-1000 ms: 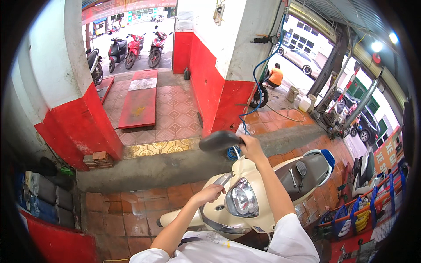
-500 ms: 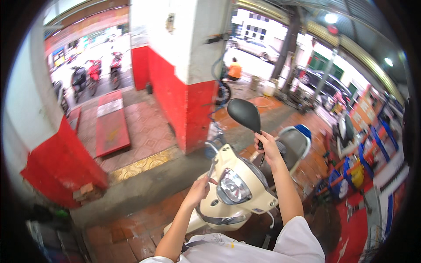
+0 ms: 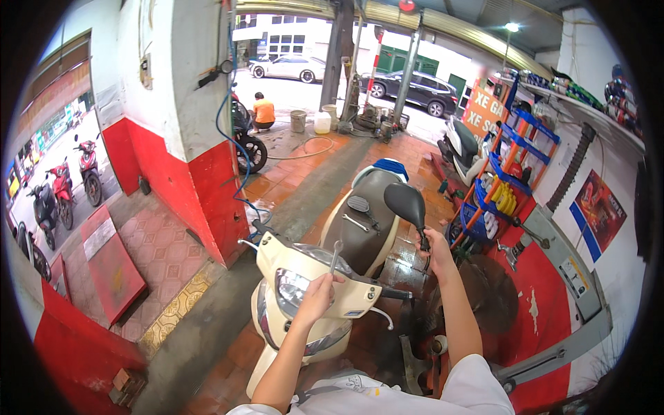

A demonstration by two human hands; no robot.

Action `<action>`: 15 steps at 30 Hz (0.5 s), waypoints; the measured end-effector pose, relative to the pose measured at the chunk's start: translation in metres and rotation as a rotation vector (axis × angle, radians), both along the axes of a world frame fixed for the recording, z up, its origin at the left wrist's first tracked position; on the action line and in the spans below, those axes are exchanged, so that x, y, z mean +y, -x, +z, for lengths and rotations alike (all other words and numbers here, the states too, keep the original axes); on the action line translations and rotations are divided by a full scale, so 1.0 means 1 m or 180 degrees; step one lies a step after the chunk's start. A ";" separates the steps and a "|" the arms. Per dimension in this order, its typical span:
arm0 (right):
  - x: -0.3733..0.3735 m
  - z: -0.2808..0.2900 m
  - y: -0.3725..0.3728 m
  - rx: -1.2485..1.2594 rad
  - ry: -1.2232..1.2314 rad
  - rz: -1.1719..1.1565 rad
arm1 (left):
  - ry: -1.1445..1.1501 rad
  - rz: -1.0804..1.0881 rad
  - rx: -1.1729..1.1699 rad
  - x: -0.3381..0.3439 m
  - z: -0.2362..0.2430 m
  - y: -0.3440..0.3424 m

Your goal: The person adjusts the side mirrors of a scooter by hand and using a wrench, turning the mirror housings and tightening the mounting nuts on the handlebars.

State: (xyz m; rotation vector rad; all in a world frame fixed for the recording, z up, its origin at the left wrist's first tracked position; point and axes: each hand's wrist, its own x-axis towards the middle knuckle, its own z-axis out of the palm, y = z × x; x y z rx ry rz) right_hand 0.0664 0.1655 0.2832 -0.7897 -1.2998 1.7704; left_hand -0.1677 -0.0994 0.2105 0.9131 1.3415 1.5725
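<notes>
Gripping a silver wrench (image 3: pixel 336 256) upright, the left hand (image 3: pixel 316 297) is closed before the front of the cream scooter (image 3: pixel 277 254); its forearm rises from the lower edge of the view, leaning rightward. The right hand (image 3: pixel 436 249), closed around the stem of a black mirror (image 3: pixel 406 205), is raised, its forearm steep and leaning leftward. The mirror head tilts up and to the left, overlapping in this view the right edge of the brown seat (image 3: pixel 355 250).

Surroundings, from the left: a red ramp (image 3: pixel 111 259) lies beyond a yellow patterned border (image 3: pixel 176 304). The lower corner of a red-and-white pillar (image 3: pixel 207 180) stands near the scooter, with a strip of bare concrete (image 3: pixel 200 321) along its base. On the seat, a second wrench (image 3: pixel 355 222) and a second mirror (image 3: pixel 359 203) lie close together, toward the left edge. Open tiled floor (image 3: pixel 328 160) extends beyond the seat's rear edge. Rightward, the floor narrows between the seat and an orange-and-blue rack (image 3: pixel 510 178); a grey machine arm (image 3: pixel 561 254) bounds the far right.
</notes>
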 end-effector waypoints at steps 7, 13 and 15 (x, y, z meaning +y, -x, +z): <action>0.112 -0.098 -0.013 -0.0677 0.0014 -0.0417 | 0.0077 0.0121 0.0939 0.116 -0.011 -0.023; 0.260 -0.211 0.026 -0.0287 0.0752 -0.0191 | 0.0817 0.0415 0.1422 0.241 -0.010 -0.033; 0.306 -0.250 0.047 0.0007 0.1084 -0.0103 | 0.1047 0.0540 0.1544 0.268 -0.019 -0.033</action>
